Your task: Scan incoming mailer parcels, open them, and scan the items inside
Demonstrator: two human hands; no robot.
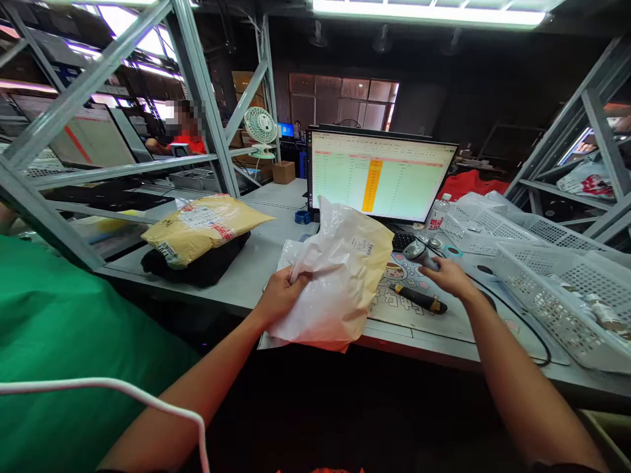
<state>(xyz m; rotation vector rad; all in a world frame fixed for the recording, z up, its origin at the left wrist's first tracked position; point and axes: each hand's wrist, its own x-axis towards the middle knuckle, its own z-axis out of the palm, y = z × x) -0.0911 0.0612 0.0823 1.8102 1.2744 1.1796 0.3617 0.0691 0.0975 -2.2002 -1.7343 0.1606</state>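
My left hand is closed on the left edge of a plastic mailing bag, white on one side and yellowish on the other. A small printed label with a barcode faces up on it. Over the desk mat, my right hand grips a grey handheld barcode scanner, whose head points left toward the bag. Just below the scanner lies a black and yellow utility knife on the printed desk mat. A black cable runs from near the scanner along the right side.
A monitor showing a spreadsheet stands behind the bag, with a keyboard under it. White perforated baskets line the right. A yellow parcel rests on a black item at left. Behind the metal frame, a person in red is visible.
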